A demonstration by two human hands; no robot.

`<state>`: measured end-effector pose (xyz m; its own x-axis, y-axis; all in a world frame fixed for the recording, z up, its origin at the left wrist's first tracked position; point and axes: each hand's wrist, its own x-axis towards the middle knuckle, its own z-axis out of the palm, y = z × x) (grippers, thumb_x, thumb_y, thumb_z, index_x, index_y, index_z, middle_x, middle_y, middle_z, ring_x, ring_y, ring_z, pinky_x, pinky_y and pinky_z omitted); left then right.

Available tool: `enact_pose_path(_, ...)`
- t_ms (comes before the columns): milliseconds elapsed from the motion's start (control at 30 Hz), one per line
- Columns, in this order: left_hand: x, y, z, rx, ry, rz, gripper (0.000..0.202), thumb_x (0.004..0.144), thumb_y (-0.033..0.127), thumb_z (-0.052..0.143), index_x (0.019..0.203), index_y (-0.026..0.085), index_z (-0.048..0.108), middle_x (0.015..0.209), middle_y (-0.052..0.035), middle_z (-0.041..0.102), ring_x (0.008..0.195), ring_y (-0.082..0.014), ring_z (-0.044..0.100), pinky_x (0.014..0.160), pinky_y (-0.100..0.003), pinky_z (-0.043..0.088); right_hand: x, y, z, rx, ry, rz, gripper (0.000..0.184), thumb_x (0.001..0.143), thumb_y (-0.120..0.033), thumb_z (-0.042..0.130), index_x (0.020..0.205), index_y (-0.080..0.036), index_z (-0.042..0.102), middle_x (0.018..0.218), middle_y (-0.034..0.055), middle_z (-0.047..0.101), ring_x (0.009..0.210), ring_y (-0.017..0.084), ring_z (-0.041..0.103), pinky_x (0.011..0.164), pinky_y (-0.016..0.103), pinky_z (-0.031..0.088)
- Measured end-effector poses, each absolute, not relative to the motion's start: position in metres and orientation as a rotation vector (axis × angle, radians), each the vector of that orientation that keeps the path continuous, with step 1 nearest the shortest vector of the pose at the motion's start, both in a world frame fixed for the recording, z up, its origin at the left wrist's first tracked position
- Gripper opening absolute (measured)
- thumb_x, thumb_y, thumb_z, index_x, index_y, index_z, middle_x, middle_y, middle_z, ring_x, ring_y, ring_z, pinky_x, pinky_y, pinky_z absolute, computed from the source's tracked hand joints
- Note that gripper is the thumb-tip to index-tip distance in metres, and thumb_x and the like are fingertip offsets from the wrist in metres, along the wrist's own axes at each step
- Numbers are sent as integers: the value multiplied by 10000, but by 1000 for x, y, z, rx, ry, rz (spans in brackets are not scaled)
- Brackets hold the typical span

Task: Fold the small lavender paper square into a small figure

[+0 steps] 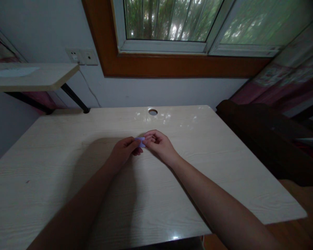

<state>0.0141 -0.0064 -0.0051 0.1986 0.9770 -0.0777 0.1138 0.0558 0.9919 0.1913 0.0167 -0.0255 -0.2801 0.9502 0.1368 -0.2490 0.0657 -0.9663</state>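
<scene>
Both my hands meet near the middle of a pale wooden desk (67, 180). Between them is a small light-purple piece, possibly folded paper (140, 141). My left hand (125, 150) pinches its left side with curled fingers. My right hand (158, 144) pinches its right side, fingers bent together over it. Most of the piece is hidden by my fingers.
A round cable hole (153, 111) sits at the desk's far edge. A raised side shelf (31, 76) on a black strut stands at the back left. Wall sockets (82, 56) and a window (169, 24) are behind. A dark wooden chair (263, 135) stands to the right.
</scene>
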Motion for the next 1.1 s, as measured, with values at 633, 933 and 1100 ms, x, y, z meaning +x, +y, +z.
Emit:
enact_pose_path(633,13,-6,-10,1385,1131,948,317,904,436,541,792,157,641,723,-32,688,656,-140,606,649,-249,471,192,16,-26,-833,-1358,1400,235,748,-343,777,906,-198,679,777,6,664,691,115,595,660,260,470)
enact_pose_path(933,11,-5,-11,1465,1082,909,354,939,437,481,802,155,645,759,-40,687,680,-141,606,670,-248,468,193,18,-26,-837,-1350,1412,231,755,-357,766,897,-200,671,771,3,667,682,123,600,675,280,484)
enact_pose_path(1100,11,-5,-10,1465,1067,868,371,932,460,493,819,151,665,787,-52,700,699,-148,615,685,-255,471,194,18,-26,-830,-1349,1414,244,756,-372,764,902,-203,663,787,10,677,692,135,614,704,308,502)
